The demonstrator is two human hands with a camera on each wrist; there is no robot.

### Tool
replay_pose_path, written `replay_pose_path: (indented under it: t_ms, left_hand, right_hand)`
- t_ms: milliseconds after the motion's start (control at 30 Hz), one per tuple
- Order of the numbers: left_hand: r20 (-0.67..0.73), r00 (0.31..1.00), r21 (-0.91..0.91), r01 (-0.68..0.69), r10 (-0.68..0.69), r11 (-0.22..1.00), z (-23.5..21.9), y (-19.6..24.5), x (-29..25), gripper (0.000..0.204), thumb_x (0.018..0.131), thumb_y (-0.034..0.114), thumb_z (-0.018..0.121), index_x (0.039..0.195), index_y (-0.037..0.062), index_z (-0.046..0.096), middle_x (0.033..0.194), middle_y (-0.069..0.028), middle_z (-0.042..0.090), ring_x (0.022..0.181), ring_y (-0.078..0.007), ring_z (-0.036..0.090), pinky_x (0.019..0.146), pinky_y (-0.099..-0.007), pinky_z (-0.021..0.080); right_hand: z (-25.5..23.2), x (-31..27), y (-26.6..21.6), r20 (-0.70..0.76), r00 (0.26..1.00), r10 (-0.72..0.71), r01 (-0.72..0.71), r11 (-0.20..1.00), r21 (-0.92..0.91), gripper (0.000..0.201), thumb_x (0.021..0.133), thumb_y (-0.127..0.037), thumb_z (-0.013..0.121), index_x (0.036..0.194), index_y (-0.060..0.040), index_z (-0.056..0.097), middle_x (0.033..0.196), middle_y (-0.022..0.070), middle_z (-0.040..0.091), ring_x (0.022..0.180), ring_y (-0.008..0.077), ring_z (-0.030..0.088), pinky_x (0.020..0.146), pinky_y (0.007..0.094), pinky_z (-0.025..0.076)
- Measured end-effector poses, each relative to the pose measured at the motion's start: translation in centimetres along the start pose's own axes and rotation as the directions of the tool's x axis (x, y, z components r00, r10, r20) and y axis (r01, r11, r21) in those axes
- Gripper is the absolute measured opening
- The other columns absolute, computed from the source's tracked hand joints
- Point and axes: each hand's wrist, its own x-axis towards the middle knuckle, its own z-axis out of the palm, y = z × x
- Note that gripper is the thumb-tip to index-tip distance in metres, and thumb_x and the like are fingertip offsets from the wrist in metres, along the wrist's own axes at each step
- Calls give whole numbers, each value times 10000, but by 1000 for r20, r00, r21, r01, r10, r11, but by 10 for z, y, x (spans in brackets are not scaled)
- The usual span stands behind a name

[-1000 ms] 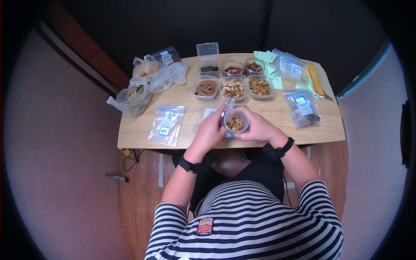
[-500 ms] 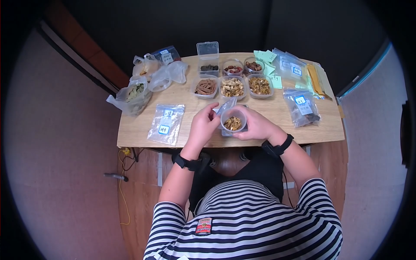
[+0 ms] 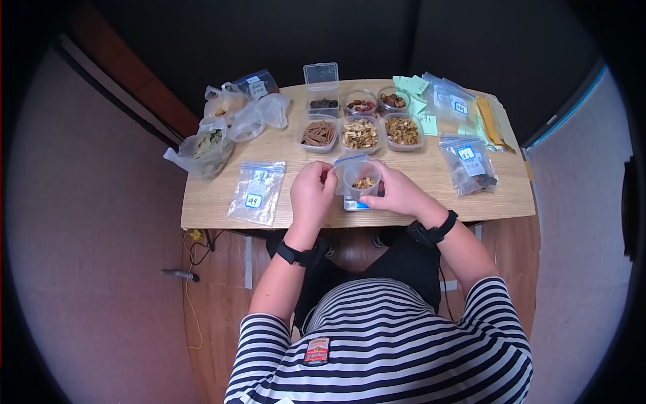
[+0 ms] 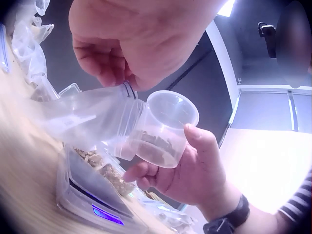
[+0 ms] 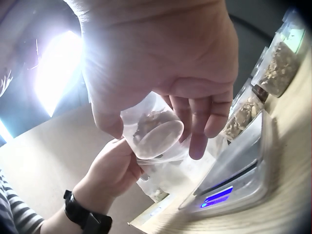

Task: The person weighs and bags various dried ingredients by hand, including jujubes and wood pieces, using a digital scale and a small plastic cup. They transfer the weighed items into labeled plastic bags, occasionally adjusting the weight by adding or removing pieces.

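Note:
My left hand [image 3: 312,192] pinches the top edge of a clear zip bag [image 4: 87,117], which hangs at the cup's left side. In my right hand [image 3: 404,193] is a clear plastic cup [image 4: 170,109], gripped between thumb and fingers. Dried yellow-brown pieces [image 3: 364,182] lie in the cup's bottom. In the left wrist view the cup leans over against the bag, their openings close together. Below both hands sits a flat digital scale [image 4: 100,183] with a lit blue display.
Behind the hands stand tubs of reddish-brown strips [image 3: 319,134], pale slices [image 3: 361,135] and yellowish pieces [image 3: 404,132], with smaller containers farther back. A labelled bag [image 3: 257,194] lies left, another filled bag [image 3: 468,166] right. Plastic bags [image 3: 207,148] crowd the far left; green notes [image 3: 412,87] lie back right.
My left hand has shifted left, away from the cup, drawing the zip bag's top upright beside it. The cup has tipped in my right hand, and the scale's blue display now shows below it.

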Motion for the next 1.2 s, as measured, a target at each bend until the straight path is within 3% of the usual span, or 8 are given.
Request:
replay_pose_path:
  t_ms: [100, 233, 333, 733, 933, 1000, 1133, 1200]
  left_hand:
    - [-30, 996, 30, -79, 80, 996, 3, 2, -2, 119, 908, 108, 677, 914, -11, 676, 787, -134, 660, 683, -243, 654, 648, -346, 518]
    - [-61, 996, -28, -61, 59, 998, 8, 4, -2, 118, 903, 112, 680, 905, -6, 675, 787, -134, 654, 683, -250, 650, 647, -354, 516]
    - [-74, 994, -21, -77, 75, 997, 10, 9, -2, 114, 896, 111, 682, 895, -3, 673, 781, -133, 648, 682, -255, 644, 647, -362, 515]
    - [20, 994, -85, -101, 104, 991, 12, 7, -7, 118, 889, 113, 688, 880, -2, 662, 780, -115, 634, 667, -223, 631, 638, -335, 506]
    - [69, 995, -165, -62, 75, 984, 12, 3, -6, 121, 897, 110, 683, 897, -8, 654, 782, -92, 628, 646, -194, 604, 620, -314, 490]
    - [162, 982, -281, 141, -98, 949, 11, 4, -6, 123, 912, 114, 674, 902, -5, 644, 839, -85, 641, 750, -170, 616, 701, -309, 493]
    - [41, 997, -294, -54, 69, 954, 16, -16, -2, 117, 936, 113, 652, 905, 2, 630, 1020, -101, 671, 927, -147, 611, 837, -300, 479]
    - [125, 989, -493, 130, -78, 860, 20, -24, -3, 133, 928, 137, 646, 917, 7, 620, 1146, -160, 671, 1088, -293, 626, 965, -363, 465]
  right_hand:
    - [-2, 1, 2, -18, 1000, -1, 0, 998, -57, 684, 806, -325, 799, 1328, 1, 499, 1163, 192, 665, 1050, 312, 667, 912, 383, 514]
    - [-1, -2, -5, -35, 999, -18, 13, 991, -132, 701, 802, -338, 800, 1336, 10, 510, 1193, 216, 645, 1097, 328, 646, 942, 397, 507]
    - [1, -5, -10, -90, 993, -77, 47, 953, -300, 708, 792, -339, 802, 1331, 21, 519, 1229, 228, 619, 1129, 344, 626, 965, 409, 501]
    - [3, -5, -15, -149, 989, 5, -79, 863, -498, 812, 786, -439, 764, 1385, 39, 497, 1256, 252, 572, 1157, 398, 599, 987, 429, 494]
    - [-2, 1, -31, -126, 992, 10, -88, 771, -631, 759, 767, -437, 767, 1361, -25, 540, 1202, 227, 590, 1112, 394, 611, 942, 454, 512]
    - [-3, 5, -33, -90, 996, -28, -45, 699, -713, 709, 754, -418, 769, 1328, -53, 569, 1154, 207, 602, 1089, 386, 621, 918, 457, 521]
    - [-3, 15, -43, -57, 998, -38, -19, 646, -763, 692, 734, -400, 780, 1305, -62, 585, 1120, 205, 606, 1076, 376, 633, 901, 451, 529]
    - [-3, 21, -54, -12, 1000, -17, 1, 598, -802, 653, 713, -387, 792, 1252, -66, 613, 1102, 198, 615, 1047, 369, 650, 882, 459, 535]
